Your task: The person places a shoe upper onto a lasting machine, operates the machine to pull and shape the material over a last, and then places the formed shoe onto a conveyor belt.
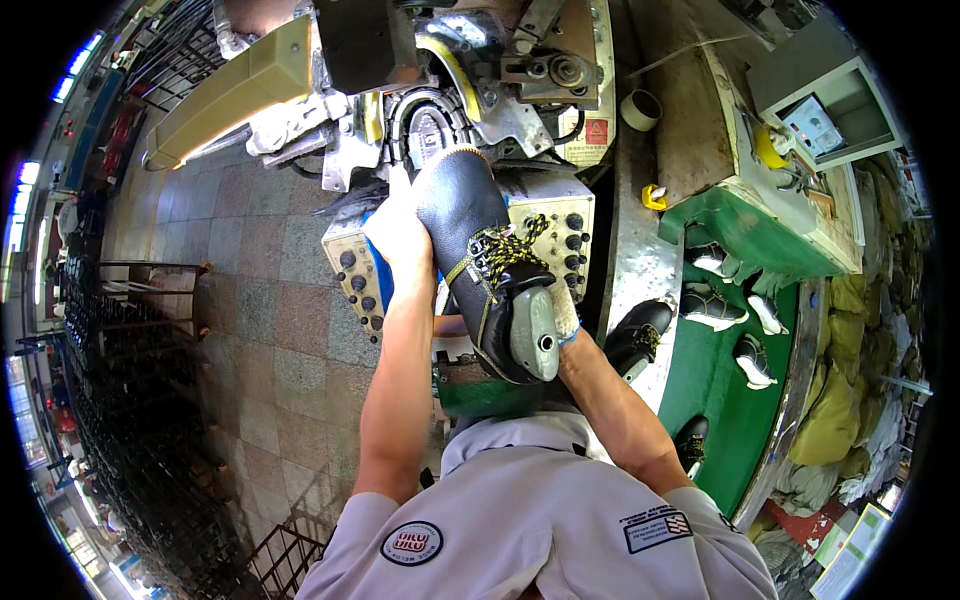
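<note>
I hold a black leather boot upper (478, 240) on a grey last, toe pointing away toward a shoe-lasting machine (430, 110). It has yellow-and-black laces (500, 252), and the grey heel of the last (535, 335) faces me. My left hand (398, 232) grips the boot's left side near the toe. My right hand (565, 318), in a light glove, holds the heel end and is mostly hidden behind the boot.
A control panel with black knobs (572, 232) sits under the boot. A green conveyor (710, 370) to the right carries several lasted shoes (712, 305) and a black boot (638, 335). Tape roll (640, 108) lies on the bench. Tiled floor and metal racks (120, 400) are to the left.
</note>
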A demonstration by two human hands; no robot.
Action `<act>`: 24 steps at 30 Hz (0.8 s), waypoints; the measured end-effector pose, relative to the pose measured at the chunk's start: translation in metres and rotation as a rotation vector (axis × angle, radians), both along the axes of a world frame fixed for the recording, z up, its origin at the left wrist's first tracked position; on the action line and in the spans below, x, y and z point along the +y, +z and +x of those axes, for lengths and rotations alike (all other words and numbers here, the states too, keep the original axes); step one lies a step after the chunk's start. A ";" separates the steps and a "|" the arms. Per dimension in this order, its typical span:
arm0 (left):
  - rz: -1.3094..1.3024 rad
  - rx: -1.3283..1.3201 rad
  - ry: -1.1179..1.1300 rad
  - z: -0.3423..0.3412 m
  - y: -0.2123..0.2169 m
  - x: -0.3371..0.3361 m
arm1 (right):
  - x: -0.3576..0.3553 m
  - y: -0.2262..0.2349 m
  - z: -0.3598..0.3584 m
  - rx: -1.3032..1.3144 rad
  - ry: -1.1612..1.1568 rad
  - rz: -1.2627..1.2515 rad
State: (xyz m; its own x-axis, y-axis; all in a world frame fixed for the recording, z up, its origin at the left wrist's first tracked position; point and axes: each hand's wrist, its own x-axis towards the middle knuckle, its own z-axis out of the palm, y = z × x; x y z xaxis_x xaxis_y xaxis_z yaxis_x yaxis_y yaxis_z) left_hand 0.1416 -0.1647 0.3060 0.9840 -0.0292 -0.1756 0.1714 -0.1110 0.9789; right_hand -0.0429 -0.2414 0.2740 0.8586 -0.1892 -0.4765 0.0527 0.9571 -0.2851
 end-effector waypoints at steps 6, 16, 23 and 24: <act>-0.273 0.038 -0.036 0.041 -0.026 0.018 | -0.003 0.001 0.045 -0.129 0.007 -0.228; 0.126 -0.351 -0.324 0.012 -0.032 0.040 | -0.013 -0.008 0.105 -0.078 -0.133 -0.527; -0.220 -0.215 -0.458 0.024 -0.036 0.040 | -0.001 -0.016 0.124 -0.037 -0.255 -0.789; -0.250 -0.205 -0.467 0.027 -0.038 0.040 | 0.000 -0.014 0.124 0.077 -0.218 -0.746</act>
State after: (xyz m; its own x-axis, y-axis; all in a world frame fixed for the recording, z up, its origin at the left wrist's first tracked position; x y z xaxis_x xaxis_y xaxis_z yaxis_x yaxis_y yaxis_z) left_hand 0.1690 -0.1250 0.2678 0.8697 -0.4860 0.0857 -0.0365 0.1097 0.9933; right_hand 0.0815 -0.2411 0.2601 0.7348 -0.6438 -0.2134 0.1718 0.4810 -0.8597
